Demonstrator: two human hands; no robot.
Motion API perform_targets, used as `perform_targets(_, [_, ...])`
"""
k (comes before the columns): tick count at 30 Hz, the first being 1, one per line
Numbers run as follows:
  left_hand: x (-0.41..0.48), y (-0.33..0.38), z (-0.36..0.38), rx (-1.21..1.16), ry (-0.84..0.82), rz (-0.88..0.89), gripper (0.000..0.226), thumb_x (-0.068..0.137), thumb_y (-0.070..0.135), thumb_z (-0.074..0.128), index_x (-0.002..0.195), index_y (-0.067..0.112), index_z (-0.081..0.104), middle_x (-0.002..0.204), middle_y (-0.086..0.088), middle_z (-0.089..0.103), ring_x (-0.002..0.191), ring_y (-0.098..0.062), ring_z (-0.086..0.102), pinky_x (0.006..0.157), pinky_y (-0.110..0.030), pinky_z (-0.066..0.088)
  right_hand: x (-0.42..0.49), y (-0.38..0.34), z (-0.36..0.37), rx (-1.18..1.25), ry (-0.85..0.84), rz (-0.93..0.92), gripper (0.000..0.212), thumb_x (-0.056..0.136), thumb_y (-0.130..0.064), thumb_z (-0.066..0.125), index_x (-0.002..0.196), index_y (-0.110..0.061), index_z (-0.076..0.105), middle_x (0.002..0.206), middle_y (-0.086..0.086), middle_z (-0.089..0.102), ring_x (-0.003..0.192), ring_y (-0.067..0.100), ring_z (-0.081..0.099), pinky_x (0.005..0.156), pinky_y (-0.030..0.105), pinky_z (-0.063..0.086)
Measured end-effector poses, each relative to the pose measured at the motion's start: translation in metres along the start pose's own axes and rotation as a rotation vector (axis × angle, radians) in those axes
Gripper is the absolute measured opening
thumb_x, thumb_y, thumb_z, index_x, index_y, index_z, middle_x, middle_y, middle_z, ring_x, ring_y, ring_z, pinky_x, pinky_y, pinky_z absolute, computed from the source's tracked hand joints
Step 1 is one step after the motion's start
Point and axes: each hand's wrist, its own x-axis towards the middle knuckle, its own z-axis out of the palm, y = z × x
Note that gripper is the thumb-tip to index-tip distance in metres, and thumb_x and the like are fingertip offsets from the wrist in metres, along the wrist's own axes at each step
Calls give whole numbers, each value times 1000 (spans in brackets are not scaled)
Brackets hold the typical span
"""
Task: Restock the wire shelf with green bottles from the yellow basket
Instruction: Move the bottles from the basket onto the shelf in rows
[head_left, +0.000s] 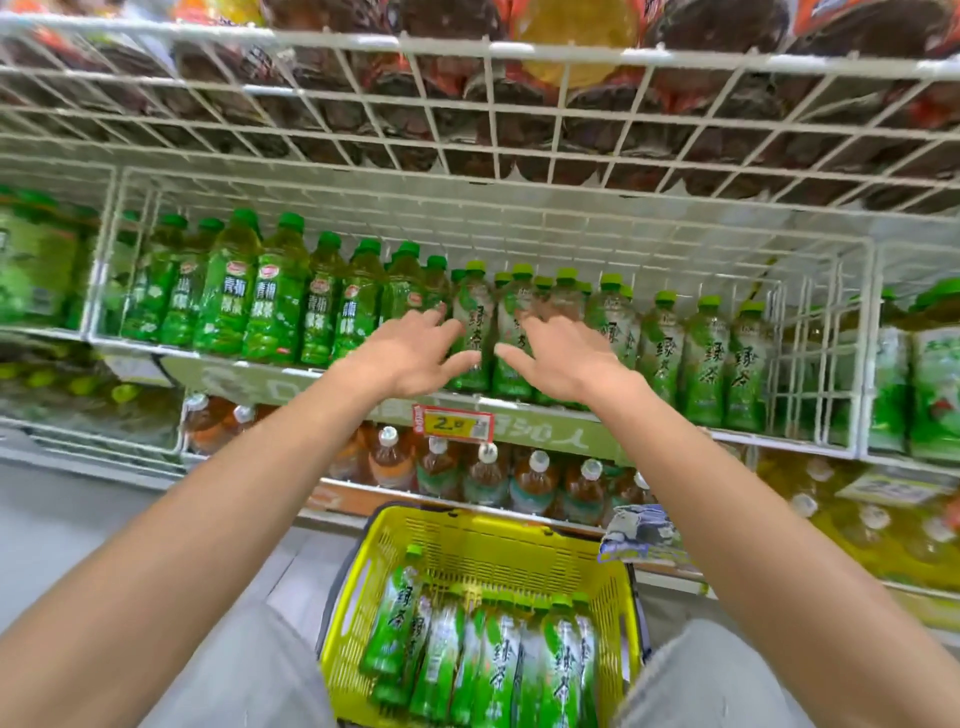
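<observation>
The white wire shelf (519, 402) at mid height holds a row of upright green bottles (701, 364) with light green caps. My left hand (410, 353) and my right hand (561, 358) are both raised in front of the two front bottles (475, 317) near the row's left end. The fingers of both hands are spread, touching or just off these bottles; neither hand grips one. Below, between my knees, the yellow basket (467, 535) holds several green bottles (498, 660) lying on their sides.
Left of my hands stand darker green bottles (270, 306) of another brand in the same wire bay. An upper wire shelf (467, 114) overhangs close above. Brown tea bottles (483, 478) fill the shelf below, behind a yellow price tag (453, 425). Free slots show at the bay's right end (810, 374).
</observation>
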Motion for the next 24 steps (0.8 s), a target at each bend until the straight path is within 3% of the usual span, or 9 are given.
perform_targets(8, [-21, 4, 28, -33, 99, 64, 72, 100, 64, 29, 150, 13, 40, 133, -17, 55, 122, -38, 52, 99, -48, 46, -24, -3, 14, 42, 25, -36, 72, 100, -65, 31, 157, -21, 28, 157, 13, 36, 141, 37, 36, 110, 52, 38])
perform_targets(13, [-44, 16, 39, -15, 165, 117, 79, 97, 67, 22, 151, 12, 40, 130, -20, 57, 122, -40, 53, 98, -48, 47, -68, 2, 24, 20, 177, -72, 71, 101, -58, 39, 156, -14, 33, 157, 17, 36, 146, 36, 31, 111, 51, 37])
perform_targets(16, [-63, 24, 47, -20, 152, 165, 83, 95, 68, 15, 149, 10, 41, 136, -25, 54, 127, -41, 51, 103, -50, 45, -99, 6, 34, 32, 181, -29, 72, 99, -60, 34, 154, -13, 36, 158, 16, 36, 146, 37, 31, 112, 52, 37])
perform_targets(24, [-103, 45, 90, -85, 91, 219, 75, 99, 64, 21, 150, 12, 39, 137, -16, 52, 129, -35, 47, 105, -48, 42, -166, 5, 89, 59, 93, -8, 75, 98, -62, 26, 154, -14, 35, 159, 11, 36, 146, 33, 32, 113, 49, 39])
